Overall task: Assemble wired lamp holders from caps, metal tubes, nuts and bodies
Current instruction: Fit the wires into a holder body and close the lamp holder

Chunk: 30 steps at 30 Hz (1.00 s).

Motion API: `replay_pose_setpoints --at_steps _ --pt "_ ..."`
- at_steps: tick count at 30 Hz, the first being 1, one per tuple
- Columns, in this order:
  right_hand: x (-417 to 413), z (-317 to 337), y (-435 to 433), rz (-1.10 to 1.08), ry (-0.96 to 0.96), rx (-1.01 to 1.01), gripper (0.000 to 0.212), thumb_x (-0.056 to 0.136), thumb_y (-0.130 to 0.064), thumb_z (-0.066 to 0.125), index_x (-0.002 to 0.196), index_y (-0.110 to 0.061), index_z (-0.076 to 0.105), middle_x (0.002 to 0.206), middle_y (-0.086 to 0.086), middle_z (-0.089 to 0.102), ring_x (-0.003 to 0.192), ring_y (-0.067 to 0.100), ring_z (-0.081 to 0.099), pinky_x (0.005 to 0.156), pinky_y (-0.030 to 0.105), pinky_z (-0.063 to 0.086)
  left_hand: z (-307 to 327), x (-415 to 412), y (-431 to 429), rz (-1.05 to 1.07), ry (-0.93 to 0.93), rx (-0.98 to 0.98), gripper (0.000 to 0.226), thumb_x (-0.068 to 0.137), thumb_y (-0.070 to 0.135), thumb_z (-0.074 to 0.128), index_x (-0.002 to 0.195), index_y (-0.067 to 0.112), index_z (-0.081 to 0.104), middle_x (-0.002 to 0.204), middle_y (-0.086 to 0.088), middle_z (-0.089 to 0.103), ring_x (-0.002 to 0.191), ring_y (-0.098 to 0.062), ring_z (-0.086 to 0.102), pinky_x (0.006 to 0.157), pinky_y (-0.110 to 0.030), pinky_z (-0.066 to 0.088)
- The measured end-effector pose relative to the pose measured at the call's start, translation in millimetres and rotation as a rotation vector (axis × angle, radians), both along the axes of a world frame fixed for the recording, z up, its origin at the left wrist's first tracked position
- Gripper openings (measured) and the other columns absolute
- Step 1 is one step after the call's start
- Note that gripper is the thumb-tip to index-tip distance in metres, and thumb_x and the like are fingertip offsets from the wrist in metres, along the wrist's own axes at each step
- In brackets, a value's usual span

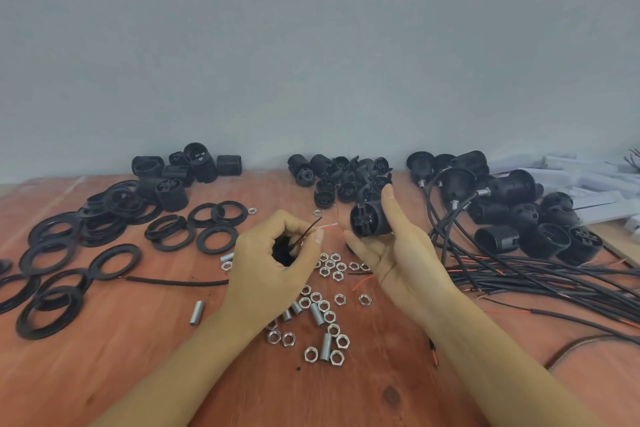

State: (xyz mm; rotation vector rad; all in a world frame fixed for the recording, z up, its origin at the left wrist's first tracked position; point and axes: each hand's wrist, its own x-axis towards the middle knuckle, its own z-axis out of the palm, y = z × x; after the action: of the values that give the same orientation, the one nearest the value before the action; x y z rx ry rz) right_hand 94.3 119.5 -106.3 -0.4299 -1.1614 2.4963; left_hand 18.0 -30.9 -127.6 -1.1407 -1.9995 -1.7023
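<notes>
Toward the front of the surface (138, 364), nuts (324, 305) and metal tubes (325, 347) are lying scattered. Beyond them our left grip (273, 263) is clenching a black cap (282, 252), wire ends (309, 229) pointing up-right. Our right grip (391, 253) is grasping a body (369, 220), long axis sideways, slotted end facing left.

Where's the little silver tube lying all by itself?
In the head view, the silver tube lies left of centre on the table, between the black rings and the left hand's wrist.
</notes>
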Motion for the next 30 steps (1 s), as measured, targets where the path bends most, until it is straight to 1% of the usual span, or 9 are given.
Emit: replay_pose_setpoints --at_steps 3,5,8,11,13,16,18,25,30 --pt "-1 1 -4 0.031 -0.060 0.060 0.059 0.079 -0.056 0.063 0.109 -0.006 0.058 0.068 0.006 0.060 0.055 0.016 0.060 0.047 0.025 0.051 1 2 0 -0.023 0.071 -0.015 0.013 0.087 0.019 0.066 0.075 0.022 0.060 0.060 0.005 0.053 0.052 -0.003 0.047 0.055 -0.008 0.035" --pt "-1 -1 -6 0.047 -0.062 0.057 0.057 0.087 -0.057 0.054 0.119 -0.010 0.058 0.062 0.002 0.050 0.049 0.013 0.049 0.042 0.023 0.042 2 4 1 -0.038 0.113 -0.011 0.012 0.088 0.024 0.062 0.077 0.026 0.057 0.059 0.011 0.049 0.052 -0.002 0.046 0.055 -0.008 0.034" --pt "-1 -4 -7 0.097 -0.045 -0.029 0.056 0.095 -0.055 0.046 0.116 -0.004 0.059 0.063 0.001 0.050 0.050 0.012 0.046 0.041 0.022 0.038 3 6 2 -0.073 0.141 -0.013 0.012 0.089 0.023 0.059 0.081 0.031 0.055 0.061 0.017 0.049 0.051 0.000 0.046 0.054 -0.005 0.033" --pt "1 -3 -11 0.200 -0.032 -0.136 0.040 0.099 -0.046 0.047 0.097 -0.006 0.055 0.071 0.004 0.052 0.052 0.012 0.044 0.043 0.021 0.037 4 7 1 -0.094 0.146 -0.029 0.012 0.091 0.022 0.056 0.085 0.033 0.054 0.060 0.018 0.050 0.048 0.001 0.045 0.052 -0.005 0.031" --pt "2 -4 -13 0.240 -0.026 -0.180 0.033 0.099 -0.038 0.047 0.095 -0.006 0.054 0.076 0.007 0.053 0.052 0.012 0.045 0.043 0.020 0.038 3 7 2 -0.069 0.144 -0.027 0.009 0.091 0.024 0.056 0.085 0.032 0.055 0.060 0.018 0.050 0.049 0.001 0.045 0.052 -0.005 0.031" --pt "3 -6 -14 0.250 -0.026 -0.216 0.032 0.100 -0.035 0.047 0.098 -0.004 0.057 0.077 0.009 0.059 0.050 0.011 0.049 0.040 0.019 0.040 3 6 3 -0.025 0.163 -0.012 0.008 0.091 0.024 0.058 0.083 0.024 0.060 0.061 0.016 0.051 0.052 -0.001 0.048 0.055 -0.007 0.033" --pt "3 -6 -14 0.236 -0.035 -0.227 0.036 0.100 -0.039 0.049 0.096 -0.005 0.059 0.078 0.009 0.061 0.047 0.011 0.052 0.037 0.017 0.040 2 6 4 -0.002 0.159 -0.005 0.013 0.091 0.025 0.059 0.081 0.017 0.063 0.060 0.014 0.050 0.053 -0.003 0.047 0.054 -0.009 0.034" --pt "1 -9 -15 0.232 -0.070 -0.178 0.046 0.098 -0.054 0.045 0.086 -0.011 0.054 0.067 0.006 0.055 0.042 0.012 0.045 0.034 0.019 0.034 3 6 3 0.020 0.164 -0.010 0.021 0.092 0.025 0.057 0.077 0.010 0.062 0.059 0.003 0.052 0.054 -0.010 0.048 0.055 -0.011 0.036" --pt "1 -12 -19 0.190 -0.112 -0.009 0.054 0.095 -0.058 0.047 0.101 -0.006 0.058 0.076 0.008 0.054 0.045 0.013 0.045 0.038 0.022 0.035 3 7 4 0.021 0.173 -0.011 0.016 0.091 0.024 0.058 0.077 0.015 0.061 0.059 0.003 0.052 0.054 -0.011 0.048 0.054 -0.012 0.036"
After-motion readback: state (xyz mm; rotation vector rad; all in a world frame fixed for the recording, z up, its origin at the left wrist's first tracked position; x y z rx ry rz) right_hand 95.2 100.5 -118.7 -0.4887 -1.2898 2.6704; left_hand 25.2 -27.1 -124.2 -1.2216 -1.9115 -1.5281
